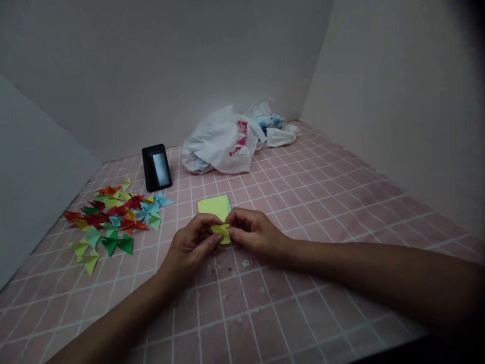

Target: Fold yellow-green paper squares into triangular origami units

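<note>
My left hand (193,245) and my right hand (254,233) meet over the pink tiled floor, and both pinch a small folded yellow paper piece (222,232) between fingertips. Just behind the hands lies a small stack of square paper sheets (214,206), yellow-green on top with a blue edge showing. To the left, a spread of several folded paper triangles (113,217) in red, green, yellow, orange and blue lies on the tiles.
A black phone (156,167) stands propped near the back wall. Behind it to the right lie white plastic bags (223,141) and a smaller crumpled bag (278,132) in the corner. Grey walls close in on three sides. Small crumbs dot the tiles near my hands.
</note>
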The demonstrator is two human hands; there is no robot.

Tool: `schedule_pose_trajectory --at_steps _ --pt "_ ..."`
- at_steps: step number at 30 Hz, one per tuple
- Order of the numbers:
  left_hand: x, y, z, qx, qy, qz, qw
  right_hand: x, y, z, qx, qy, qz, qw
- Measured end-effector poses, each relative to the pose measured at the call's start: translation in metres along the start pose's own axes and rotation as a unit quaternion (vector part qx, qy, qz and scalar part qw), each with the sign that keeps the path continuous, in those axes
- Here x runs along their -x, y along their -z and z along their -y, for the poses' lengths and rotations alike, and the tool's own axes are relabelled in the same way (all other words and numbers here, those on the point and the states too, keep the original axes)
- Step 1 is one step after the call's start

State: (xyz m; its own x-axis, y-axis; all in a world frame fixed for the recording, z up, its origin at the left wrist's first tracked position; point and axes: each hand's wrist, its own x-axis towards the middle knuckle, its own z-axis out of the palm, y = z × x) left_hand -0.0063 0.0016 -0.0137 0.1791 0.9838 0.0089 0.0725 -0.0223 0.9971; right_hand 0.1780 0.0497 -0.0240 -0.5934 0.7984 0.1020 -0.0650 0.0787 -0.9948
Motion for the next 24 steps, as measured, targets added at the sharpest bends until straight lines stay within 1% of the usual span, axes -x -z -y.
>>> schedule_pose_trajectory --at_steps 2,6,9,12,15,19,24 --pt "0.0004 0.0007 0.0002 -0.009 -0.009 0.001 1.0 -0.0007 0.0001 -0.0006 0.004 0.008 -0.007 1.0" --pt "0.0005 0.0011 -0.0021 -0.013 0.005 0.0 1.0 -0.0009 -0.0003 -0.0004 0.006 0.025 -0.02 0.999" --pt "0.0007 0.0011 -0.0038 -0.005 0.014 -0.001 1.0 0.0004 -0.0012 0.0015 0.009 0.042 -0.033 0.999" --pt "0.0009 0.0011 -0.0041 0.012 0.017 -0.003 1.0 0.0022 -0.0014 0.0033 0.019 0.072 -0.032 0.997" --pt "0.0007 0.001 -0.0036 0.034 0.018 -0.008 0.999 0.0039 -0.0009 0.0045 0.063 0.106 -0.037 0.992" --pt "0.0005 0.0012 -0.0033 0.052 0.012 -0.01 0.999 0.0053 -0.0002 0.0063 0.135 0.15 -0.05 0.978" --pt "0.0009 0.002 -0.004 0.05 0.005 -0.014 0.999 0.0047 0.0 0.0077 0.138 0.179 -0.05 0.973"
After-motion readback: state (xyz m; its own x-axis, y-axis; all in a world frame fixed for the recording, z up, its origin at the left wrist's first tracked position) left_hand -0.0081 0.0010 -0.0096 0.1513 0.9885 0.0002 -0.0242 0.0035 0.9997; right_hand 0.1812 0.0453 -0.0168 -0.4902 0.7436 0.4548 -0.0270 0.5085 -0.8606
